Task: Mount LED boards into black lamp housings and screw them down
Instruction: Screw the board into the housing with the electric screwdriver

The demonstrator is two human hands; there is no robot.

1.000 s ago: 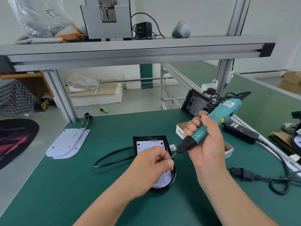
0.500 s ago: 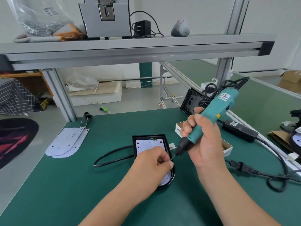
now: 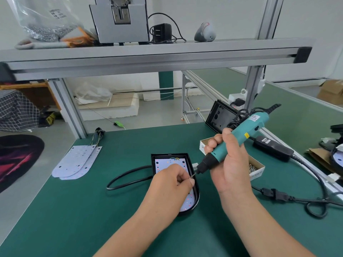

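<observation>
While my right hand (image 3: 232, 164) grasps the teal electric screwdriver (image 3: 241, 138), its bit tilted down toward my left hand (image 3: 172, 184), those curled fingers pinch a tiny part hidden between them, over the white LED board (image 3: 167, 163) lying inside the black D-shaped plastic lamp housing (image 3: 197, 199) on the green surface (image 3: 111, 219), near an open cardboard screw box (image 3: 257, 168)

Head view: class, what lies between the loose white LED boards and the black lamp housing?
Head view: a looped black cable on otherwise bare green mat lies between the white LED boards and the black lamp housing.
</observation>
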